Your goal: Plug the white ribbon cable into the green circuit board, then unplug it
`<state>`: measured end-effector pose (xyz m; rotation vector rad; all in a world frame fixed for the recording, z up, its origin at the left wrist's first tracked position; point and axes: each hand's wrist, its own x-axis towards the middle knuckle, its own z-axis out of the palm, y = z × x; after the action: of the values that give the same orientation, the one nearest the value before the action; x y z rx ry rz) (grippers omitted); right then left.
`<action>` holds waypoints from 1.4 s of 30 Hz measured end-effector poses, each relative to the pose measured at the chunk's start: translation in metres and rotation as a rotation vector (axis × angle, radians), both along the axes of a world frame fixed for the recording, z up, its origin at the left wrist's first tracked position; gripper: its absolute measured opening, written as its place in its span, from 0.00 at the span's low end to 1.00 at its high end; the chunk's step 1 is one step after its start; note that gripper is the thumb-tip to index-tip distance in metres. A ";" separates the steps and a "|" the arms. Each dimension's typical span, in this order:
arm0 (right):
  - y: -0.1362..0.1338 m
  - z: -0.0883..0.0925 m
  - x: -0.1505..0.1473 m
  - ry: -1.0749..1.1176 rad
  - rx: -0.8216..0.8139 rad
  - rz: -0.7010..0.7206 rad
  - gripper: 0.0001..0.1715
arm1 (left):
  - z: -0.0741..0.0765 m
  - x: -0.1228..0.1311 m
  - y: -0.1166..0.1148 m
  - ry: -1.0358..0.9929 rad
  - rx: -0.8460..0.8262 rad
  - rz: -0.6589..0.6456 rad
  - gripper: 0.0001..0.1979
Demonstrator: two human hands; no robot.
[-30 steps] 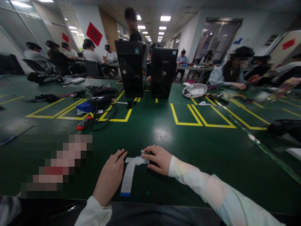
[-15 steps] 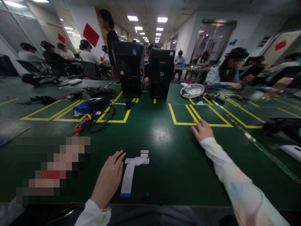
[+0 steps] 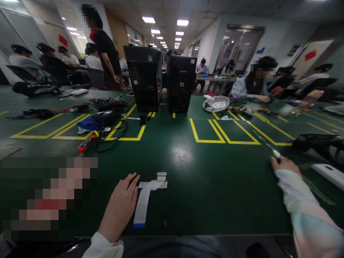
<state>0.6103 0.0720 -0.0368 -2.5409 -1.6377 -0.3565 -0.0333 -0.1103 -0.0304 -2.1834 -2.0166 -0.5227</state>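
My left hand lies flat on the green table, fingers stretched out, holding nothing. Just right of it is a white flat ribbon cable with a blue end, folded at the top and ending in a small connector. Far to the right, my right hand is at a long, thin green strip that looks like a circuit board. Its fingertips meet the strip near a bright spot, but they are foreshortened and partly hidden, so a grip cannot be made out.
Two black computer towers stand at the back. A screwdriver and cables lie left, a white round basket back right, and a white object at the right. A pixelated patch covers the left front. People sit beyond.
My right hand has moved from the yellow-taped outlines rightward and toward me, to the green strip. My left hand stays beside the cable. The view has turned slightly right.
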 end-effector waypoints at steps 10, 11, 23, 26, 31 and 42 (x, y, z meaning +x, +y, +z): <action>-0.004 0.000 -0.014 0.095 -0.094 0.041 0.37 | -0.002 -0.001 0.001 0.005 0.006 -0.005 0.24; -0.005 0.000 -0.017 0.098 -0.086 0.068 0.36 | -0.002 0.000 0.001 0.002 0.006 -0.002 0.24; -0.019 -0.011 -0.075 0.140 -0.019 0.631 0.32 | -0.004 -0.003 0.002 0.004 -0.035 0.016 0.25; -0.022 -0.009 -0.103 0.144 0.027 0.777 0.32 | -0.003 -0.002 0.002 -0.005 -0.048 0.030 0.25; -0.028 -0.008 -0.154 0.147 0.050 0.945 0.29 | 0.000 0.000 0.001 -0.020 -0.047 0.034 0.25; -0.035 -0.001 -0.258 0.230 0.025 1.292 0.30 | -0.001 0.000 0.002 -0.021 -0.047 0.019 0.27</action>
<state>0.3525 0.0373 -0.0379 -0.9908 -2.6043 0.0555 -0.0333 -0.1086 -0.0319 -2.1924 -2.0786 -0.5034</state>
